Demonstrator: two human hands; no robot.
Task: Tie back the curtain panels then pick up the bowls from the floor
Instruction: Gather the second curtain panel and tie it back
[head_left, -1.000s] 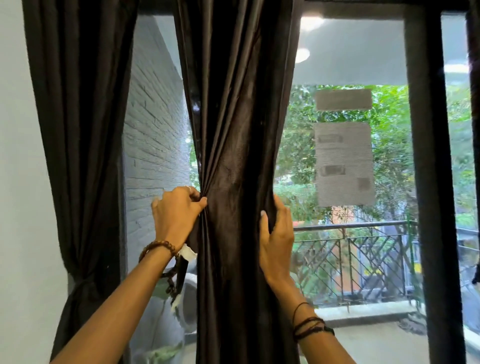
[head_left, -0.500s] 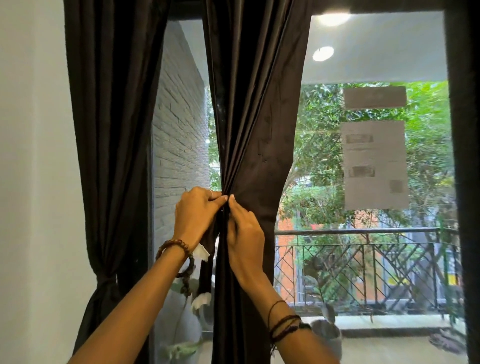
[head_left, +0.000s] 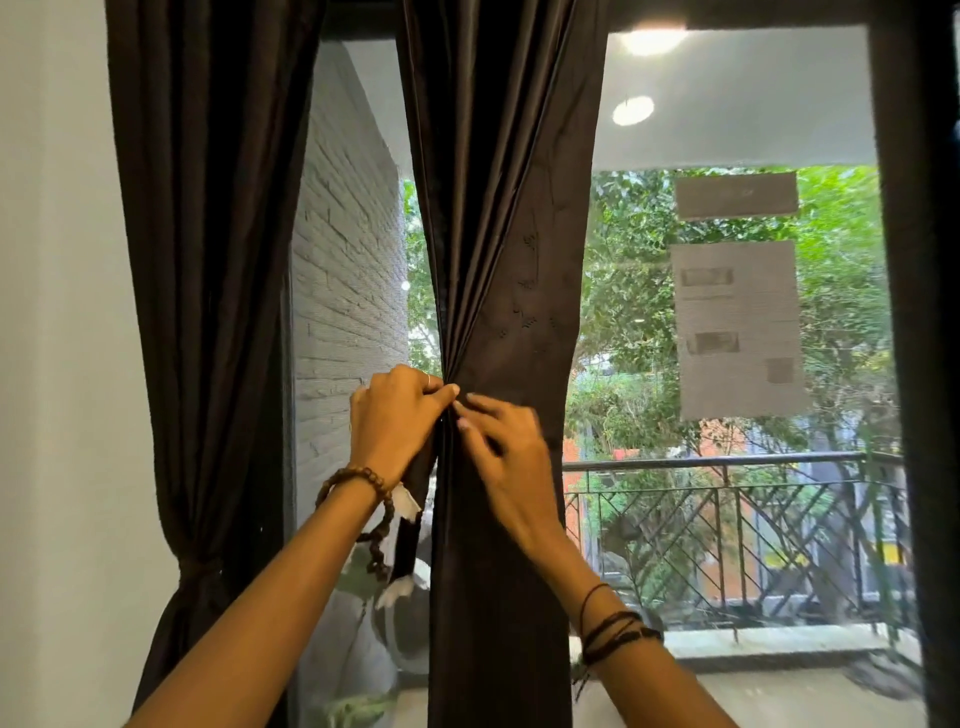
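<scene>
A dark brown curtain panel (head_left: 498, 234) hangs in the middle of the window, bunched into folds at waist height. My left hand (head_left: 392, 415) grips the gathered folds from the left, and a dark tie strip with white ends (head_left: 402, 535) dangles below it. My right hand (head_left: 506, 452) lies on the front of the panel, its fingertips meeting the left thumb at the gather; motion blur hides what they pinch. A second dark panel (head_left: 208, 260) at the left is tied back low down (head_left: 200, 566). No bowls are in view.
The glass door (head_left: 727, 130) carries two taped paper sheets (head_left: 737, 327). A dark door frame (head_left: 919, 364) stands at the right, a white wall (head_left: 57, 364) at the left. Outside are a balcony railing (head_left: 727, 514), a grey brick wall (head_left: 348, 291) and potted plants.
My right hand left the panel's right edge and came across its front to the gather beside my left hand. The folds are pulled tighter. The camera view drifted left.
</scene>
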